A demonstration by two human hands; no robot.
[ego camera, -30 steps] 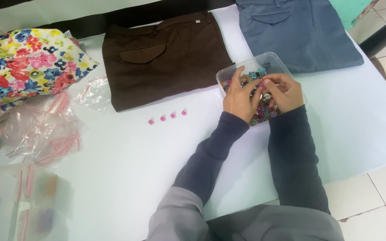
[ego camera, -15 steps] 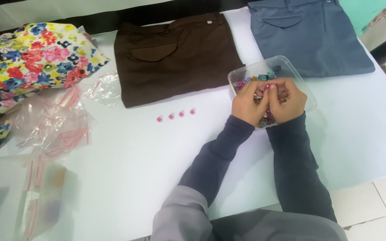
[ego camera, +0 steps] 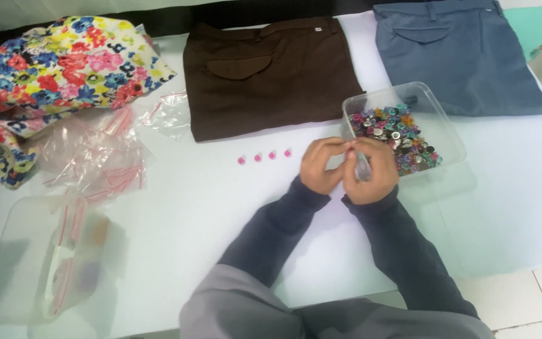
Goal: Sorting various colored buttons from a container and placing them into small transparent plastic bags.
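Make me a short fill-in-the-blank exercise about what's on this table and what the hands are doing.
1. The row of small pink buttons on the white table holds ____ buttons.
2. The clear container of mixed buttons sits below the ____ trousers.
3. The brown trousers lie to the right of a ____ bag.
4. The left hand and right hand are held ____ just left of the container.

Missing words: four; blue; floral; together

My hands (ego camera: pixel 349 168) meet just before button tub (ego camera: pixel 450 129); four buttons (ego camera: pixel 265 156) in row to left; two trousers (ego camera: pixel 271 75) behind; bags (ego camera: pixel 95 157) far left.
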